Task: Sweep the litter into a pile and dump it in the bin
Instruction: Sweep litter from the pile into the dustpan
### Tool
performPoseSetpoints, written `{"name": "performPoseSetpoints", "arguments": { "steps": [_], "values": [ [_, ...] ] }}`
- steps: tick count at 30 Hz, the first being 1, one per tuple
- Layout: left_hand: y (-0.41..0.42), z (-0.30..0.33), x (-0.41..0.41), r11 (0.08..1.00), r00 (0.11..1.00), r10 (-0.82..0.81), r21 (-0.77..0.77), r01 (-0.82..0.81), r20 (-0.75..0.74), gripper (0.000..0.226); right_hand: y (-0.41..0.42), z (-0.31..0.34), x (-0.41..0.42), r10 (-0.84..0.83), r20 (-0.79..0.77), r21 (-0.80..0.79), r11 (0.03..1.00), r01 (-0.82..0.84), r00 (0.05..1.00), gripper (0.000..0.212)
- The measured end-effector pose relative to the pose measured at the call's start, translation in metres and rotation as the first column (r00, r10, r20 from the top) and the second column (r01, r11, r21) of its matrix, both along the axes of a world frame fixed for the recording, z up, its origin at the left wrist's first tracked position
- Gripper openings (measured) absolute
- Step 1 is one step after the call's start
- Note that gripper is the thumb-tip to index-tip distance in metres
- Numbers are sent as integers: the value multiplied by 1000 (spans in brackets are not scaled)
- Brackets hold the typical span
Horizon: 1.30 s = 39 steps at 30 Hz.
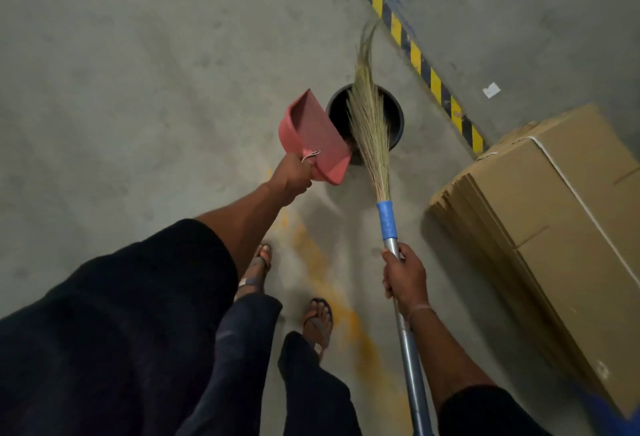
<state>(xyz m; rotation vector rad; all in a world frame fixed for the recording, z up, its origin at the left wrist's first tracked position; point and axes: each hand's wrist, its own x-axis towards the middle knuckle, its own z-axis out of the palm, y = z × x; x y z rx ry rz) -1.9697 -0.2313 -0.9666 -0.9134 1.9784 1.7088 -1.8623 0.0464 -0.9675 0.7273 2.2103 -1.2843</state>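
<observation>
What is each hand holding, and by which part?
Left hand grips the dustpan by its handle; right hand grips the broom on its metal pole.

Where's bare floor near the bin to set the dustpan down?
Bare concrete lies left of the bin and dustpan, and beyond the bin up to the striped tape. Right of the broom it's crowded: cardboard boxes.
</observation>
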Motion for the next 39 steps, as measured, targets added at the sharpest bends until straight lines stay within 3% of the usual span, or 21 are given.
{"name": "performPoseSetpoints", "arguments": {
  "steps": [5, 11, 19, 25, 35, 39],
  "values": [
    [-3, 10, 45, 991, 992, 123, 51, -124, 16, 27, 2, 22, -5, 102, 13, -113, 989, -99, 995, 18],
    [-15, 17, 107, 956, 964, 254, 127, -263, 83, 29, -12, 31, 9, 247, 7, -88, 965, -246, 969, 21],
    [-55, 20, 207, 912, 918, 385, 112, -394, 94, 43, -48, 46, 53, 439, 48, -85, 897, -434, 897, 27],
    [-93, 20, 293, 856, 861, 498, 101, -508, 106, 48, -91, 54, 101, 587, 75, -79, 810, -582, 806, 24],
    [-145, 22, 467, 672, 678, 716, 98, -734, 166, 30, -185, 67, 202, 789, 62, -42, 614, -788, 611, 25],
    [-162, 27, 537, 601, 604, 783, 69, -796, 150, 42, -222, 64, 241, 861, 48, -4, 507, -862, 506, 25]
  ]
}}
